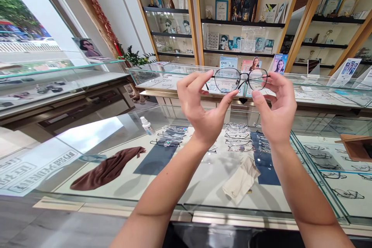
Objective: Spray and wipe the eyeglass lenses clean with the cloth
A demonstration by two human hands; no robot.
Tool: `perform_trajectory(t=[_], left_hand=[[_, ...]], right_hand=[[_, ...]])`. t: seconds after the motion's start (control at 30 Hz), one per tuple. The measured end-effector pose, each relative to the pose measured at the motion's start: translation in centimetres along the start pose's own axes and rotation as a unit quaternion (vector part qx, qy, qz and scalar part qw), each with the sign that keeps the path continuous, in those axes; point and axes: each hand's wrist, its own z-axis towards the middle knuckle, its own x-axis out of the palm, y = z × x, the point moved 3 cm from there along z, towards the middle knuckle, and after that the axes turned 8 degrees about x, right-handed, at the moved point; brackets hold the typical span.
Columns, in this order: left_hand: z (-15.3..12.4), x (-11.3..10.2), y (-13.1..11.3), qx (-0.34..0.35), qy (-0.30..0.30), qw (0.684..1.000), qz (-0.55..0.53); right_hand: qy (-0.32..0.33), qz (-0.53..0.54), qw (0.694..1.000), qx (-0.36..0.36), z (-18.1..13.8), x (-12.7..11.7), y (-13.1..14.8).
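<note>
A pair of thin, dark-rimmed eyeglasses [243, 76] is held up in front of me above the glass counter. My left hand [203, 104] pinches it at the left side, with the thumb under the left lens and a finger by the hinge. Gripping the right rim, my right hand [276, 104] has its thumb below the right lens and its fingers curled behind. Both lenses face across the room, and the temples fold partly behind them. Below my hands, a cream cloth [241, 180] and a brown cloth [107, 168] lie on the counter.
A white bottle [147, 125] stands on the counter [200, 192], which displays several rows of eyeglasses [238, 141]. More glass cases [322, 89] run behind it, before shelves [244, 23] with framed pictures. At right sits a brown wooden object [356, 147]. A window is on the left.
</note>
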Motion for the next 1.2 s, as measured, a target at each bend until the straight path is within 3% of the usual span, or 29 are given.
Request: perform_trajectory(t=[0.1, 0.33, 0.63, 0.8, 0.97, 1.2], left_hand=[[-0.1, -0.1, 0.3, -0.003, 0.013, 1.000, 0.001], [0.5, 0.4, 0.1, 0.084, -0.057, 0.995, -0.010], [-0.3, 0.8, 1.0, -0.009, -0.018, 1.000, -0.010], [-0.4, 1.0, 1.3, -0.029, 0.009, 0.999, -0.024], [-0.4, 1.0, 1.5, -0.040, 0.015, 0.997, -0.068], [-0.4, 1.1, 1.6, -0.040, 0.031, 0.991, -0.125]], right_hand=[[0.011, 0.031, 0.999, 0.021, 0.2, 0.2, -0.6], [-0.035, 0.041, 0.999, 0.001, 0.0, -0.1, 0.0], [-0.092, 0.074, 0.993, -0.019, -0.1, -0.4, 0.7], [-0.088, 0.096, 0.991, 0.006, 0.2, -0.7, 0.4], [-0.044, 0.137, 0.990, 0.012, 0.3, -0.8, 0.5], [-0.001, 0.246, 0.967, 0.072, 0.3, -1.2, 1.1]])
